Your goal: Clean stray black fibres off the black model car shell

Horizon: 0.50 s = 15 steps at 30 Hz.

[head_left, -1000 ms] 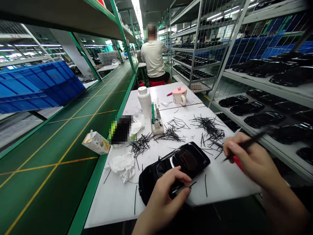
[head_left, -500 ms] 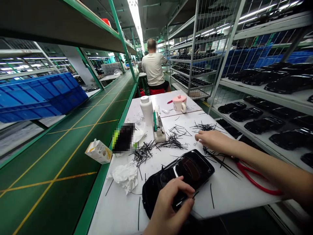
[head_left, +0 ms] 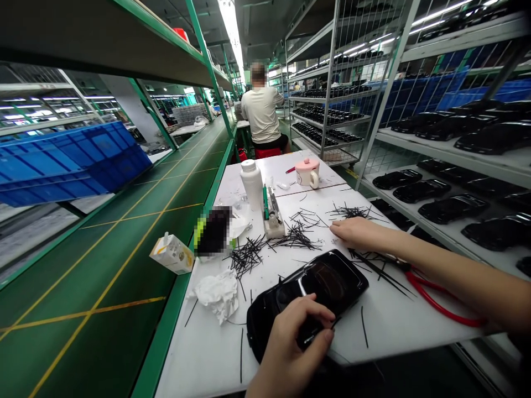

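A glossy black model car body [head_left: 344, 276] lies at an angle on the white table. My left hand [head_left: 296, 337] rests against its near side, thumb and forefinger pinched on a thin black strip [head_left: 336, 321] whose end pokes out between them. Farther right, my right hand [head_left: 352, 232] is lowered to the tabletop with its fingers drawn together, touching the surface near some tiny clear bits. What sits under those fingertips is hidden. Close to that hand are a pile of black strips [head_left: 352, 211] and a red-handled tool [head_left: 440, 315], partly under my forearm.
More black strips [head_left: 296, 236] lie mid-table beside a white bottle [head_left: 251, 185] and a holder with a green tool [head_left: 266, 202]. Crumpled tissue [head_left: 218, 293], a drink carton [head_left: 172, 254] and a lidded mug [head_left: 307, 174] stand around. A green conveyor [head_left: 124, 265] runs left; racks of car bodies [head_left: 452, 210] stand right.
My right hand's fingers have come down and closed together at the tabletop. The left hand keeps its pinch by the car body. The whole view has shifted slightly.
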Available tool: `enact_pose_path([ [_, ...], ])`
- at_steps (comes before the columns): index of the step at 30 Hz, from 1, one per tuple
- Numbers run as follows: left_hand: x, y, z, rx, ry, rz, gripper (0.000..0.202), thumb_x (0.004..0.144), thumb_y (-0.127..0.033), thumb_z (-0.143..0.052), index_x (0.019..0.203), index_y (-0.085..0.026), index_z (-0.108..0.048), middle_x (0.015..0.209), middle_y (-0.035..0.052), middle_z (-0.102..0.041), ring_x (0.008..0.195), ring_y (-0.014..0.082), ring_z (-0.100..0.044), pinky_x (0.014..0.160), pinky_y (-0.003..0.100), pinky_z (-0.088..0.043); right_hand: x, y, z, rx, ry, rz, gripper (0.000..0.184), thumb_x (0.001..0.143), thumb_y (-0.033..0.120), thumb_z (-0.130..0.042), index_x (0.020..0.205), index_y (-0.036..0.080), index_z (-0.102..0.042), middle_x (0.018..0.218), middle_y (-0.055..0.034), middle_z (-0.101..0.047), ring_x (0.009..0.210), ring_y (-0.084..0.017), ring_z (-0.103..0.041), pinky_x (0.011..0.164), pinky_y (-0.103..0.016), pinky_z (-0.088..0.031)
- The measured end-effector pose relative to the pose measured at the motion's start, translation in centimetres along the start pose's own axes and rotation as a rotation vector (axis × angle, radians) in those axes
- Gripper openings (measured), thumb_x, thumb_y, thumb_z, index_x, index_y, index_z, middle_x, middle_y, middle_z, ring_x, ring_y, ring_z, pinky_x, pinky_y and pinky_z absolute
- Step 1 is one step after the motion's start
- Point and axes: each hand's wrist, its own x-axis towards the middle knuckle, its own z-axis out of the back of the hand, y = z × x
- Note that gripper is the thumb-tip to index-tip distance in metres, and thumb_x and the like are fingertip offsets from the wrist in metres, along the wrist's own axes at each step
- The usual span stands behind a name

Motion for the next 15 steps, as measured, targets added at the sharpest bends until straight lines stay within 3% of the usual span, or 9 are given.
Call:
enact_pose_path([
  [4,-0.1,0.2,0.1,-0.034,0.012,0.032,0.012,0.085,-0.017,-0.064,0.096,-0.022,-0.067,0.088,0.0018,-0.071,0.101,0.02,-0.067,0.109,0.036,-0.043,-1.9,0.8,1.5,0.125,-0.081,-0.018,0.014,0.08,0.006,-0.048,0.078,0.019,-0.049,0.081,-0.0059,-0.06,0.066,-0.018,-0.054,0.057,-0.027,-0.035],
  [8,-0.3,0.7,0.2,-0.037,0.014,0.111,0.012,0.087,-0.021,-0.065,0.099,-0.022,-0.068,0.092,0.0038,-0.072,0.113,0.0234,-0.063,0.109,0.037,-0.042,-5.1,3.6,3.6,0.335,-0.164,-0.033,0.014,0.089,0.012,-0.044,0.08,0.021,-0.047,0.074,-0.0002,-0.058,0.063,-0.014,-0.053,0.06,-0.026,-0.043],
  [11,-0.1,0.5,-0.1,-0.087,0.001,0.115,0.011,0.091,-0.023,-0.061,0.1,-0.02,-0.067,0.092,0.005,-0.071,0.1,0.0209,-0.067,0.099,0.033,-0.048,-7.4,6.5,4.1,0.733,-0.257,-0.059,0.008,0.093,0.021,-0.052,0.087,0.021,-0.057,0.08,-0.0015,-0.064,0.071,-0.015,-0.061,0.065,-0.026,-0.05],
  [15,0.8,-0.3,-0.9,-0.168,-0.017,0.073,0.017,0.093,-0.021,-0.06,0.109,-0.019,-0.063,0.091,0.0048,-0.069,0.085,0.0168,-0.068,0.079,0.026,-0.054,-9.0,9.9,2.9,1.265,-0.338,-0.166,0.01,0.089,0.031,-0.068,0.092,0.021,-0.067,0.082,-0.0032,-0.068,0.075,-0.017,-0.067,0.069,-0.027,-0.056],
])
